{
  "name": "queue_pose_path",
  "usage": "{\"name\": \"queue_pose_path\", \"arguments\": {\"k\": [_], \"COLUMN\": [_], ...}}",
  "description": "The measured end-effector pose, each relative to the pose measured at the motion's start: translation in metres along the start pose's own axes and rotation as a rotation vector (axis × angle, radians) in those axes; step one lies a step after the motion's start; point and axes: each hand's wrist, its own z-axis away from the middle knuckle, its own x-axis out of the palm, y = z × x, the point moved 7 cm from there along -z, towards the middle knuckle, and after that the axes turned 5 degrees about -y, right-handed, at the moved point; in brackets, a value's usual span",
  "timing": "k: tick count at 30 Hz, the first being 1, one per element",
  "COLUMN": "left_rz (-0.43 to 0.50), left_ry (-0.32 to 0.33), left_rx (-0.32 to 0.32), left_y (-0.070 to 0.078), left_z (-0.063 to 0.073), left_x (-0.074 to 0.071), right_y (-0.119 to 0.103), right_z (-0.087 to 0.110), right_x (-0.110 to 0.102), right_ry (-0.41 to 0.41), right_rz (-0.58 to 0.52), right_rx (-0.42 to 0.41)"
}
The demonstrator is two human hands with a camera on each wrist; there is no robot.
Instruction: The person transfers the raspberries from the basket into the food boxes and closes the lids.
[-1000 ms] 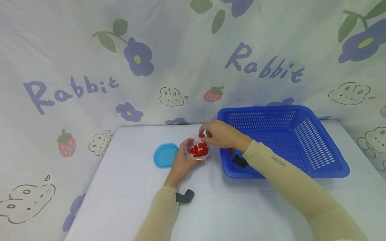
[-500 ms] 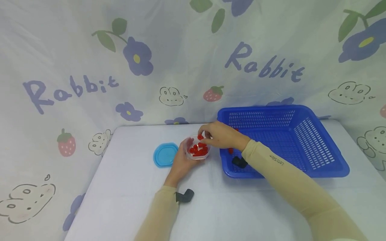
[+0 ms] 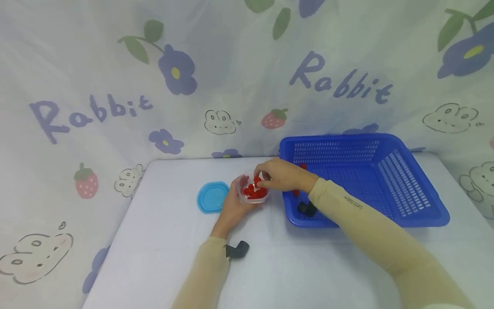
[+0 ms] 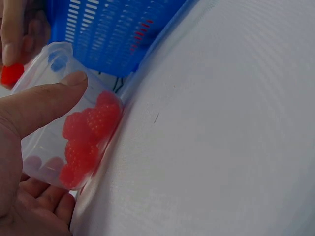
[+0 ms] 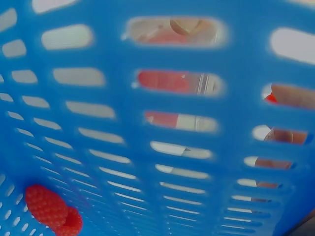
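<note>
My left hand (image 3: 233, 208) grips a clear plastic tub (image 4: 44, 140) standing on the white table, its thumb across the near wall. Several red raspberries (image 4: 93, 128) lie piled in the tub. Over its mouth, my right hand (image 3: 285, 175) pinches a raspberry (image 4: 12, 73) between thumb and fingers. In the right wrist view the blue basket wall covers most of both hands; only bits show through its slots.
A blue lid (image 3: 213, 197) lies on the table left of the tub. To the right stands a slotted blue basket (image 3: 347, 171), under my right forearm, with a few raspberries (image 5: 47, 204) inside. A patterned rabbit curtain (image 3: 247, 86) hangs behind.
My right hand has lowered slightly, bringing the pinched raspberry down into the tub's mouth. The left hand still holds the tub in the same spot.
</note>
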Motion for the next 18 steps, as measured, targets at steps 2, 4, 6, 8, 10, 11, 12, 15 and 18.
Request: {"name": "queue_pose_path", "arguments": {"k": [2,4,6,8,10,11,12,15,18], "left_rz": [-0.003,-0.008,-0.011,-0.014,-0.017,-0.015,-0.016,-0.018,-0.018], "left_ry": [0.004,0.004,0.004,0.004,0.007,0.009,0.009,0.009,0.009], "left_rx": [-0.004,-0.014,-0.023,-0.029,-0.031,-0.029,-0.028,-0.023,-0.017], "left_y": [0.0011,0.0003,-0.0005,-0.0012,-0.0018,-0.0016,-0.0013,-0.0013,-0.0016], "left_z": [0.0003,0.0003,0.0004,0.0004,0.0002,0.0001,-0.0001,-0.0007,-0.0011], "left_x": [-0.0002,0.0001,0.0002,0.0004,0.0001,-0.0001,-0.0002,-0.0001,0.0006], "right_y": [0.0004,0.0008,0.0014,0.0020,0.0024,0.0028,0.0034,0.0050,0.0058], "right_z": [-0.0005,-0.0009,-0.0014,-0.0018,-0.0022,-0.0025,-0.0027,-0.0029,-0.0022], "right_x": [-0.0002,-0.0001,0.0004,0.0008,0.0008,0.0007,0.0006,-0.0001,-0.0005], "right_ry": [-0.001,-0.006,-0.013,-0.015,-0.013,-0.011,-0.008,-0.003,-0.001], "right_rz": [0.007,0.006,0.003,-0.001,-0.008,-0.012,-0.015,-0.026,-0.038], "right_rx": [-0.004,-0.004,-0.002,0.001,0.001,0.000,0.000,-0.004,-0.010]}}
